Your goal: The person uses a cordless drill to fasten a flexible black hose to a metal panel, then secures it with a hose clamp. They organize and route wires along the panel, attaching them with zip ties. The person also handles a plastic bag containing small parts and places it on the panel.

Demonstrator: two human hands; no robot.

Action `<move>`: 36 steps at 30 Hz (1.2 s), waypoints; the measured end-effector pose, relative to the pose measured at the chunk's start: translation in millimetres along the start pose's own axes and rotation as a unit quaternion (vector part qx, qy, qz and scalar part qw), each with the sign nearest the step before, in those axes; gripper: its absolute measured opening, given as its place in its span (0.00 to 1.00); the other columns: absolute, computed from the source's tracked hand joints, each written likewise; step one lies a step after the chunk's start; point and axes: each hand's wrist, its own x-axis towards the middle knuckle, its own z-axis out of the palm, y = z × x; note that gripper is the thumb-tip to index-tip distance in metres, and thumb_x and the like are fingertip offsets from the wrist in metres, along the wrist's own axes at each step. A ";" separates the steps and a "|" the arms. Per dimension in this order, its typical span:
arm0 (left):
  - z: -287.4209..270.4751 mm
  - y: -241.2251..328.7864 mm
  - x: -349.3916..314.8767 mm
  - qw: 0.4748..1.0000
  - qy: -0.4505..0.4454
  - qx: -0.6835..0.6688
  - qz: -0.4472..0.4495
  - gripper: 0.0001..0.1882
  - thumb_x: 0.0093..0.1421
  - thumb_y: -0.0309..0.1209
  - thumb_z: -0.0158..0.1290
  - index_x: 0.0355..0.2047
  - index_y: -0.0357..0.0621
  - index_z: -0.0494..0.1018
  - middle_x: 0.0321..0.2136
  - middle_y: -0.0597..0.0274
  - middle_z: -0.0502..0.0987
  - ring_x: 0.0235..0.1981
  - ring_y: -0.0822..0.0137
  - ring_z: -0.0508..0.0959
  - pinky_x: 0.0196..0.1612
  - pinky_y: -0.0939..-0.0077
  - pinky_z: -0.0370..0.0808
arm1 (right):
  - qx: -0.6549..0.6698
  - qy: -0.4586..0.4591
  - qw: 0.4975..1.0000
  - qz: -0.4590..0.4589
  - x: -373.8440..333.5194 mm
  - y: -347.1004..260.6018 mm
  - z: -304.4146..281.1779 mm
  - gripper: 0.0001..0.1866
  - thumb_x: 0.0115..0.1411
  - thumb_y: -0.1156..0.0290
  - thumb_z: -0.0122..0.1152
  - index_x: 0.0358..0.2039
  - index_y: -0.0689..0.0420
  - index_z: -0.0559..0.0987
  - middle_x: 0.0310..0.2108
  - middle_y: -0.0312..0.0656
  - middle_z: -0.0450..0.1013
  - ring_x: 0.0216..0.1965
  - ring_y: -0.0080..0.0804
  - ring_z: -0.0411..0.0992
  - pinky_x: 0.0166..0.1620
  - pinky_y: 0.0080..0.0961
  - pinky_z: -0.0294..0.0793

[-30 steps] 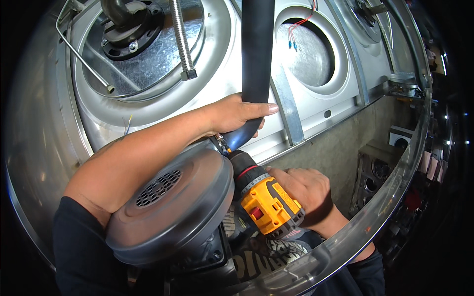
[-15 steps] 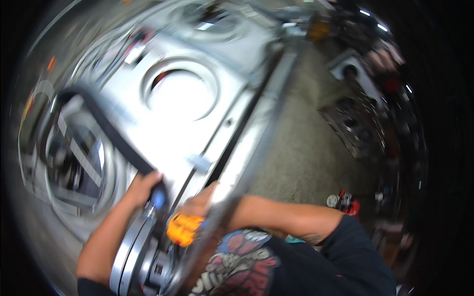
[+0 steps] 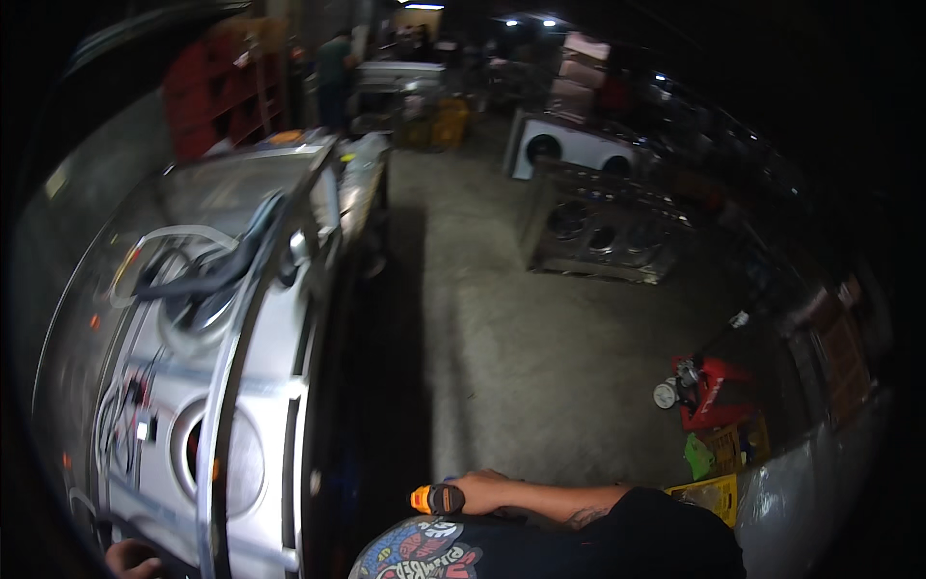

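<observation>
My right hand (image 3: 482, 490) is closed round the handle of a yellow-and-black cordless drill (image 3: 436, 499), held close to my shirt. At the lower left corner my left hand (image 3: 133, 560) is partly cut off by the picture's edge. Its fingers curl beside a dark tube-like piece, and what they hold is mostly hidden. Beside me on the left runs a long metal cabinet frame (image 3: 224, 425) with shiny panels. A panel inside it has a large round opening (image 3: 198, 454). Farther along, a black padded hose (image 3: 222, 275) lies over another round opening.
Wires (image 3: 121, 415) run along the cabinet's left side. On the concrete floor (image 3: 492, 376) stand a metal panel with round holes (image 3: 603, 232), a white panel (image 3: 569, 145), a red machine (image 3: 712, 391) and yellow crates (image 3: 709, 497). A person (image 3: 335, 77) stands far off.
My view has swung up and right, away from the cabinet's inside. The drill has come away from the frame. My left hand and the round metal part below it have shifted toward or past the lower-left edge.
</observation>
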 end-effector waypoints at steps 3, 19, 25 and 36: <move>26.5 77.1 23.6 0.938 0.196 -0.282 0.054 0.29 0.58 0.42 0.67 0.53 0.35 0.73 0.36 0.53 0.82 0.38 0.58 0.84 0.47 0.67 0.80 | 0.087 0.000 0.995 0.039 19.1 63.0 -37.8 0.25 0.56 0.51 0.65 0.54 0.45 0.82 0.45 0.49 0.82 0.48 0.50 0.81 0.50 0.42 0.80; 115.0 259.2 152.0 0.942 0.302 0.103 -0.105 0.45 0.44 0.59 0.71 0.56 0.42 0.77 0.48 0.47 0.81 0.48 0.45 0.81 0.51 0.56 0.77 | 0.050 0.132 0.986 0.085 241.8 214.2 -204.8 0.14 0.48 0.75 0.70 0.36 0.64 0.82 0.32 0.41 0.81 0.33 0.35 0.81 0.39 0.35 0.80; 92.1 287.6 205.7 0.976 0.198 0.015 -0.084 0.41 0.49 0.58 0.69 0.56 0.42 0.78 0.51 0.49 0.81 0.51 0.44 0.81 0.53 0.56 0.78 | 0.007 0.117 0.985 0.124 291.2 220.0 -310.6 0.15 0.48 0.76 0.70 0.38 0.64 0.82 0.31 0.41 0.81 0.33 0.36 0.81 0.40 0.36 0.80; 118.4 308.6 217.7 0.887 0.395 0.091 -0.223 0.49 0.26 0.54 0.76 0.52 0.48 0.80 0.45 0.53 0.83 0.49 0.48 0.81 0.54 0.57 0.76 | -0.017 0.385 0.908 -0.162 529.7 165.7 -574.6 0.43 0.47 0.80 0.66 0.67 0.57 0.65 0.59 0.54 0.72 0.57 0.51 0.74 0.59 0.43 0.73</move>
